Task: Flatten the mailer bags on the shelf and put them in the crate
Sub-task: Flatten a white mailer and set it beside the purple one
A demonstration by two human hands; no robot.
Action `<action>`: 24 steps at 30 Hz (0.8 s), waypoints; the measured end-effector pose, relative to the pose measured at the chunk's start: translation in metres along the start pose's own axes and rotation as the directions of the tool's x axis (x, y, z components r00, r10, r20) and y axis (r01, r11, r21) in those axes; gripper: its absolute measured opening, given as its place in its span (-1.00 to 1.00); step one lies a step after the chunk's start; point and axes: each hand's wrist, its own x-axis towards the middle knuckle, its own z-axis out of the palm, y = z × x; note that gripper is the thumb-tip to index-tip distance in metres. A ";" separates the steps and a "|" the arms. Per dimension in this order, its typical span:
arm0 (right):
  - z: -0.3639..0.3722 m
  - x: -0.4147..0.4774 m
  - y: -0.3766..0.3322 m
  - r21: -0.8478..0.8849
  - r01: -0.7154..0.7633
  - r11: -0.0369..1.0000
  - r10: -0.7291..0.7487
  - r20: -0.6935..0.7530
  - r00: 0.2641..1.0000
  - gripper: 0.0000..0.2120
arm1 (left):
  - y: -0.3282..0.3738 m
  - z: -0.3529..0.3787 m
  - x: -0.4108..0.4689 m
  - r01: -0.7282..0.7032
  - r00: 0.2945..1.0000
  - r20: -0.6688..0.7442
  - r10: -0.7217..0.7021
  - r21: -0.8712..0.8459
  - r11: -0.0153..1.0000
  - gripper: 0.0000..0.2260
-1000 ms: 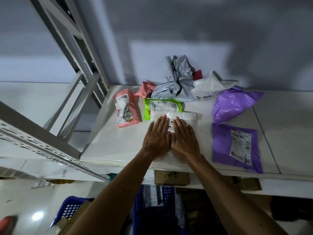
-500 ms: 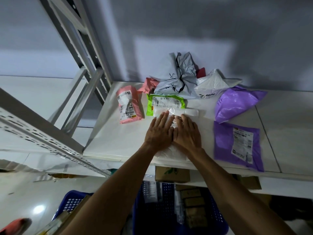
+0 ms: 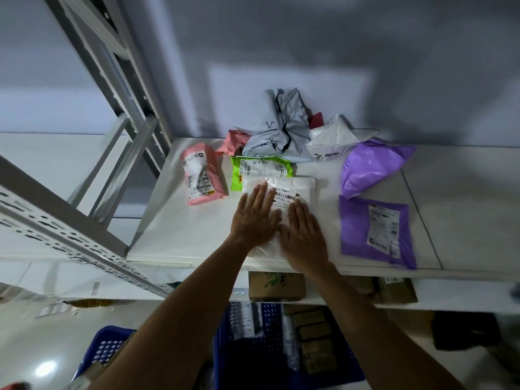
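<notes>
A white mailer bag with a barcode label lies near the front of the white shelf. My left hand and my right hand press flat on it side by side, fingers straight. Behind it lies a green mailer, to the left a pink one. A flat purple mailer lies at the right, a puffed purple one behind it. Crumpled grey and white bags sit at the back. Below the shelf stands a blue crate holding packages.
Grey metal shelf uprights and a perforated beam rise at the left. Cardboard boxes sit on the lower shelf. A second blue crate stands on the floor at lower left. A small pink bag and something red lie by the grey bag.
Both hands have slid a little towards me over the white mailer and spread slightly apart, uncovering more of its barcode label. The bags around it have not moved.
</notes>
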 end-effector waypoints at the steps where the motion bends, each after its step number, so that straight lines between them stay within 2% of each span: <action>1: -0.004 -0.007 -0.004 0.006 -0.009 1.000 0.009 0.011 1.000 -0.43 | 0.000 -0.001 0.000 -0.001 1.000 0.003 0.001 -0.001 1.000 -0.33; 6: -0.011 -0.021 -0.011 0.069 -0.055 0.996 0.052 0.043 0.998 -0.45 | 0.003 -0.001 -0.011 0.007 1.000 0.006 -0.006 -0.022 1.000 -0.34; 10: -0.011 -0.020 -0.011 0.126 -0.049 0.991 0.037 0.096 0.995 -0.31 | 0.007 0.007 -0.043 -0.059 0.997 -0.053 0.059 -0.001 0.998 -0.40; 13: -0.012 -0.016 -0.011 0.152 -0.068 0.986 0.050 0.123 0.991 -0.26 | 0.007 0.007 -0.060 -0.037 0.999 -0.031 0.037 -0.016 0.999 -0.40; 17: -0.014 -0.019 -0.007 0.142 -0.048 0.989 0.031 0.121 0.992 -0.27 | 0.009 0.006 -0.076 -0.003 0.999 -0.050 0.001 -0.048 0.999 -0.36; 20: -0.017 -0.020 -0.001 0.169 -0.010 0.986 -0.013 0.133 0.991 -0.20 | 0.006 0.009 -0.083 0.014 0.997 -0.078 -0.018 -0.058 0.998 -0.34; 24: -0.020 -0.023 0.007 0.181 0.016 0.983 -0.044 0.154 0.987 -0.23 | 0.004 0.005 -0.087 0.021 0.999 -0.046 -0.024 -0.054 0.998 -0.33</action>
